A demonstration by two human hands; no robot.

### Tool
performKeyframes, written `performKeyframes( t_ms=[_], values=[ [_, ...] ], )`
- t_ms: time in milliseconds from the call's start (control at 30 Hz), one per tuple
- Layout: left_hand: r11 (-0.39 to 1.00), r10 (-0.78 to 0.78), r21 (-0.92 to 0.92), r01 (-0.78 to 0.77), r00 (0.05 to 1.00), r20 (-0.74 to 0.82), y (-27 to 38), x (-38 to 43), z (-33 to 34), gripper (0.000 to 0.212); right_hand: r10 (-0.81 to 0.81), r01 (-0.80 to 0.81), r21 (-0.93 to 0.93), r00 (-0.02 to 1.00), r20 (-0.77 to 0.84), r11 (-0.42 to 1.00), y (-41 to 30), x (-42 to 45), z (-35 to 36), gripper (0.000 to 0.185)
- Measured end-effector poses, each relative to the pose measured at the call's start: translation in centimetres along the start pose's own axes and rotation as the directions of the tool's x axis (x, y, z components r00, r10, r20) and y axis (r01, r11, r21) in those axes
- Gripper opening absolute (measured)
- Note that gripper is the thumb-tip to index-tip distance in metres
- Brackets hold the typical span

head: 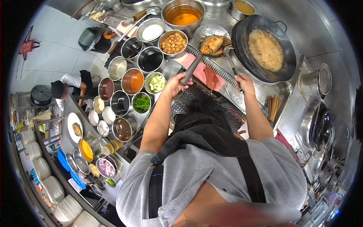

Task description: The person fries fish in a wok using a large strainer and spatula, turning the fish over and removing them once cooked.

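My left hand [176, 85] is closed around the thick dark handle [192, 69] of a perforated metal strainer [208, 29]. Fried fish [212, 44] lies in the strainer, beside the wok. In my right hand [244, 84] is the handle of a metal ladle [226, 51], whose bowl touches or nearly touches the fish; which of the two, I cannot tell. To the right of the strainer, a large black wok [289, 56] holds light brown, foaming oil [266, 49]. A pink cloth [198, 69] with a darker red cloth [211, 78] lies along the counter edge between my hands.
Metal pots of sauces, a bowl of fried pieces [173, 42], and pots of chopped greens [141, 102] crowd the left. A bowl of orange liquid [184, 19] stands behind. A bamboo brush [272, 106] is at right. Another person [72, 81] is at far left, near a fish plate [75, 119].
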State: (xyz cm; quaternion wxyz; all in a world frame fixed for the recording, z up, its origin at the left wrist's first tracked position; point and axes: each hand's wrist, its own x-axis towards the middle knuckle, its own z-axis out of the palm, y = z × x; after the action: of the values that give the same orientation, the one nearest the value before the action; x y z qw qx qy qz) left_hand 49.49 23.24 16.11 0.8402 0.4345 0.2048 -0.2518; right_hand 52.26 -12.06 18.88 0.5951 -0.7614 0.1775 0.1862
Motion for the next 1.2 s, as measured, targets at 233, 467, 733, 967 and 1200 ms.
performKeyframes(
  t_ms=[233, 467, 733, 967, 1200],
  values=[
    [0.958, -0.285, 0.047, 0.281, 0.954, 0.097, 0.4, 4.7, 0.3, 0.012, -0.039, 0.038, -0.254, 0.999, -0.001, 0.967, -2.9, -0.4, -0.4, 0.023],
    [0.994, -0.103, 0.029, 0.102, 0.993, 0.053, -1.5, 3.5, 2.7, 0.009, 0.016, -0.022, -0.2, 0.999, -0.034, 0.98, -3.8, -2.0, -2.2, 0.021],
    [0.996, -0.087, 0.004, 0.086, 0.994, 0.07, -1.9, 3.5, 2.6, 0.003, 0.014, -0.025, -0.324, 0.999, -0.035, 0.946, -6.6, -1.2, -0.7, 0.021],
    [0.996, -0.084, 0.025, 0.083, 0.995, 0.061, -1.9, 3.1, 2.6, 0.003, -0.028, 0.0, -0.436, 0.998, -0.059, 0.9, -7.3, 0.4, 0.4, 0.024],
    [0.992, -0.122, 0.046, 0.12, 0.991, 0.049, -1.2, 3.2, 2.5, 0.006, -0.077, 0.015, -0.603, 0.994, -0.077, 0.797, -8.8, 1.8, 0.0, 0.026]
  ],
)
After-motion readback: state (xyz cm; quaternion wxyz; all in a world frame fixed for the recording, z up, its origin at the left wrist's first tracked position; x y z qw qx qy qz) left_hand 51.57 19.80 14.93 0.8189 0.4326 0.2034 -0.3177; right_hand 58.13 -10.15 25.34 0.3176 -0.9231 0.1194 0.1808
